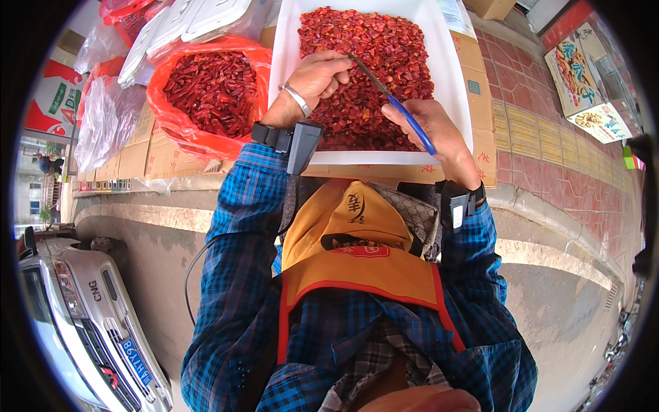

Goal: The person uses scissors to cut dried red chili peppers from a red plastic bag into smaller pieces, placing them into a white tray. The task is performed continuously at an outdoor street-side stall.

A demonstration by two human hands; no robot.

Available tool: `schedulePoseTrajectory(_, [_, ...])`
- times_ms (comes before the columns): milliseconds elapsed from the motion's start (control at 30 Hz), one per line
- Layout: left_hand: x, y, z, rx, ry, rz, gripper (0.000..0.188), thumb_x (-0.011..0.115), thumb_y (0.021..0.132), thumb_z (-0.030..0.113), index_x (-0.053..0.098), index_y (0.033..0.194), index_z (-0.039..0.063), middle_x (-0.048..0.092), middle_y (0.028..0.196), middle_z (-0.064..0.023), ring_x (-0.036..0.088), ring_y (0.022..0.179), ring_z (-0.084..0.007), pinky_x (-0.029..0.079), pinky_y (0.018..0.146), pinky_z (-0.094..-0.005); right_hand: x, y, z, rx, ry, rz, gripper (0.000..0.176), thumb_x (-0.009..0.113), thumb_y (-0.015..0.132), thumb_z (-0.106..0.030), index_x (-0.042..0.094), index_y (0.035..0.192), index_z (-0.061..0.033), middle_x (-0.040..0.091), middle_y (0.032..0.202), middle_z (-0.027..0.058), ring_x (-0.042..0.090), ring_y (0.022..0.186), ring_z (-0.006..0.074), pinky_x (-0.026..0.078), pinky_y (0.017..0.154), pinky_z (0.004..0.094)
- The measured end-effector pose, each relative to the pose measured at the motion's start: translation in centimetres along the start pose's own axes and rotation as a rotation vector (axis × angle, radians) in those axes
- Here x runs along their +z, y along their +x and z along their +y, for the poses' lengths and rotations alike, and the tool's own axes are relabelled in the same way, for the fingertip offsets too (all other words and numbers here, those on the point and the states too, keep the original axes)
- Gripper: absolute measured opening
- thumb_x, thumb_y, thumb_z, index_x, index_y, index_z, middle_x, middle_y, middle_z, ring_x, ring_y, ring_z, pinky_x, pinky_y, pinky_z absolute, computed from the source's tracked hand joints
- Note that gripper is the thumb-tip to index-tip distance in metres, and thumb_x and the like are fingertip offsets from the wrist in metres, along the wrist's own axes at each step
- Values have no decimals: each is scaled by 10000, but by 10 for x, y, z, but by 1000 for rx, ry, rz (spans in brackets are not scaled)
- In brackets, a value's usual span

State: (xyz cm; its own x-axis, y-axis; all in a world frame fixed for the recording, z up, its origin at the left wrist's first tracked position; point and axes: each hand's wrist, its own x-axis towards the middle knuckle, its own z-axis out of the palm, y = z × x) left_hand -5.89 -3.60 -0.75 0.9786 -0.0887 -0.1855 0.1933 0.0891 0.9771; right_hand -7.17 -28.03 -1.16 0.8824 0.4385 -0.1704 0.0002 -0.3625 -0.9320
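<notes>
My right hand grips a pair of scissors with blue handles. Their metal blades point up and left over a white plastic tub. At the blade tips are the pinched fingertips of my left hand; whether a chilli sits between them is hard to make out. Cut pieces of dried red chilli cover the floor of the tub beneath both hands. Left of the tub stands an open red plastic bag full of longer dried red chillies.
Flattened cardboard lies under the tub. White lids and a clear plastic bag are beyond the red bag. Printed boxes stand on the paving at right. A parked silver car is at lower left. A cable trails from my left wrist.
</notes>
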Motion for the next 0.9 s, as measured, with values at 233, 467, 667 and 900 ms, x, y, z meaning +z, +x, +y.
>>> schedulePoseTrajectory(233, [0,2,-2,-63,-69,93,215,565,930,153,566,1101,22,596,819,-43,464,583,-72,350,471,-209,0,0,4,-12,-101,86,603,727,785,-551,566,568,-12,401,490,3,371,478,101,289,446,315])
schedulePoseTrajectory(467, [-8,12,-18,-131,-314,160,340,489,885,18,474,1222,-32,593,1082,-166,564,819,-159,470,735,-268,0,2,9,-34,-187,105,608,721,785,-558,571,585,-4,456,491,32,428,474,122,331,455,323])
schedulePoseTrajectory(667, [-22,19,-25,-121,-475,65,314,499,877,-26,503,1190,-58,612,1053,-168,600,881,-236,506,795,-327,2,0,8,-62,-129,103,562,735,792,-518,594,628,1,489,512,35,452,492,116,368,472,311])
schedulePoseTrajectory(900, [-11,15,-21,-53,-399,110,236,529,930,19,562,1157,-37,603,1084,-123,608,962,-219,514,891,-295,1,-3,5,-91,-155,91,544,728,804,-505,610,664,6,506,526,42,455,502,111,374,483,308])
